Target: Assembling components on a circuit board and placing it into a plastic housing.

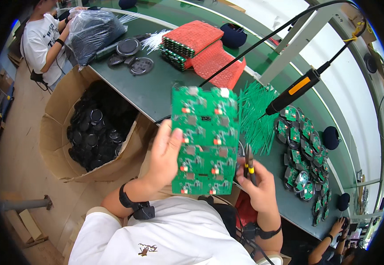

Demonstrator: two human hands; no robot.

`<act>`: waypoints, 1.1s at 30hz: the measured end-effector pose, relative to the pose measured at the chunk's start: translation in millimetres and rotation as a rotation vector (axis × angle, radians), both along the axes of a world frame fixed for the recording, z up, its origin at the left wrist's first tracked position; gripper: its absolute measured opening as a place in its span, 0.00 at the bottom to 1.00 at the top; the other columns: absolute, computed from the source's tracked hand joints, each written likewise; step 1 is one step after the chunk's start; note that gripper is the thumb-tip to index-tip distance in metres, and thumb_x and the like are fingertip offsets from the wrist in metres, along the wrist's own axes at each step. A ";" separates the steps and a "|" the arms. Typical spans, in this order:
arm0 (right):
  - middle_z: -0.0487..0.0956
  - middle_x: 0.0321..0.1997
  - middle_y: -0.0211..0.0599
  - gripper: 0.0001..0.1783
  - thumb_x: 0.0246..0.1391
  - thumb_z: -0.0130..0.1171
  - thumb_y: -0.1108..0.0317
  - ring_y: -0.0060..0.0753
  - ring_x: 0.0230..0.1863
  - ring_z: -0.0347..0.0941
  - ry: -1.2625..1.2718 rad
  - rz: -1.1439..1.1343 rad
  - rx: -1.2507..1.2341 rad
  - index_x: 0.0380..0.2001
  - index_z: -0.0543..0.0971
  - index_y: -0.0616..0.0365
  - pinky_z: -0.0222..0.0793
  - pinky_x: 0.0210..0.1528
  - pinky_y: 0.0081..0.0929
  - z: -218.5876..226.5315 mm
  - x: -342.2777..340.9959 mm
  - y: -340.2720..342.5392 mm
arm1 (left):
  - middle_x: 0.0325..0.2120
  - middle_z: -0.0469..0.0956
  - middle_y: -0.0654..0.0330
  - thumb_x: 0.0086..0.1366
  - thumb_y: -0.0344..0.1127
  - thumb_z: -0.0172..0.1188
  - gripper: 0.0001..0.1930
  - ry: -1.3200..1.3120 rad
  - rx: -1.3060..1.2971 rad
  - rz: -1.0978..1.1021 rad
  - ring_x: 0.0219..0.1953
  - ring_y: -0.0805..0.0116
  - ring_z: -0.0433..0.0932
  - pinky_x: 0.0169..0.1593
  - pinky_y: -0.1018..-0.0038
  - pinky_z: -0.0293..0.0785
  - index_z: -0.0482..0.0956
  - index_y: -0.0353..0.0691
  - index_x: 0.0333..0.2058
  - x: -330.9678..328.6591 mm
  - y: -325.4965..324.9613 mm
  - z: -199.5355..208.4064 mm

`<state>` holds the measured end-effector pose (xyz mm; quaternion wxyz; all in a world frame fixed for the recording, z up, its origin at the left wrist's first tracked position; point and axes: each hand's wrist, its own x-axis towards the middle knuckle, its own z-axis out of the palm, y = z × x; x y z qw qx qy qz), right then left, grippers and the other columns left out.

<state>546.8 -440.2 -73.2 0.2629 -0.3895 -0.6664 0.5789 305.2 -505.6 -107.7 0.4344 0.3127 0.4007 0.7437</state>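
Note:
A green panel of joined circuit boards [205, 141] is held up in front of my chest, its component side facing me. My left hand [162, 154] grips its left edge, thumb on the front. At the panel's lower right edge, my right hand [260, 187] is closed around small pliers [249, 170] with black and yellow handles, jaws pointing up. Whether those right fingers also touch the panel I cannot tell. Behind the panel, thin green strips [257, 121] lie heaped on the bench.
A black and orange electric screwdriver [294, 90] hangs at right, above round black parts with green boards [301, 152]. Red bubble wrap [196, 35] covers stacked boards at the back. A cardboard box [52, 141] of black round parts stands left. Other people work far left and lower right.

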 end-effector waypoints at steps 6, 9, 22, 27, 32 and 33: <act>0.73 0.38 0.32 0.18 0.55 0.60 0.80 0.22 0.40 0.70 -0.092 0.147 -0.001 0.50 0.78 0.67 0.68 0.45 0.22 -3.4 2.6 -24.1 | 0.43 0.79 0.61 0.79 0.39 0.40 0.15 -0.025 0.052 0.143 0.37 0.78 0.79 0.39 0.80 0.79 0.66 0.37 0.55 -19.4 4.2 3.6; 0.74 0.38 0.33 0.18 0.55 0.61 0.79 0.22 0.39 0.70 -0.062 0.177 0.005 0.50 0.78 0.66 0.69 0.43 0.22 0.2 1.0 -26.9 | 0.42 0.79 0.61 0.79 0.39 0.39 0.14 0.044 0.067 0.164 0.37 0.79 0.80 0.38 0.81 0.79 0.67 0.38 0.54 -21.4 4.6 -2.3; 0.78 0.35 0.31 0.14 0.57 0.64 0.75 0.23 0.38 0.74 0.040 0.134 -0.162 0.46 0.80 0.68 0.71 0.41 0.24 -10.6 5.7 -31.0 | 0.46 0.76 0.62 0.79 0.44 0.40 0.18 0.261 0.040 0.170 0.47 0.78 0.72 0.54 0.77 0.69 0.64 0.37 0.57 -11.8 -1.2 2.5; 0.77 0.33 0.33 0.12 0.56 0.65 0.74 0.21 0.31 0.70 0.399 0.301 -0.658 0.43 0.81 0.67 0.67 0.35 0.22 -25.3 7.9 -34.8 | 0.48 0.75 0.62 0.79 0.45 0.41 0.19 0.054 0.015 0.043 0.48 0.79 0.72 0.53 0.78 0.70 0.66 0.37 0.56 -12.4 -1.1 -6.2; 0.79 0.34 0.37 0.13 0.54 0.66 0.73 0.25 0.33 0.72 0.464 0.407 -0.662 0.41 0.80 0.69 0.68 0.36 0.25 -22.4 7.2 -34.8 | 0.46 0.77 0.60 0.78 0.45 0.41 0.18 -0.067 0.052 0.031 0.43 0.75 0.78 0.44 0.75 0.78 0.65 0.38 0.55 0.7 5.0 -12.5; 0.80 0.33 0.38 0.12 0.53 0.66 0.73 0.27 0.32 0.73 0.370 0.424 -0.376 0.40 0.81 0.68 0.69 0.35 0.26 -17.9 6.7 -28.4 | 0.44 0.78 0.58 0.78 0.46 0.42 0.18 -0.153 0.043 0.066 0.37 0.72 0.82 0.36 0.72 0.85 0.65 0.39 0.54 2.4 7.9 -15.5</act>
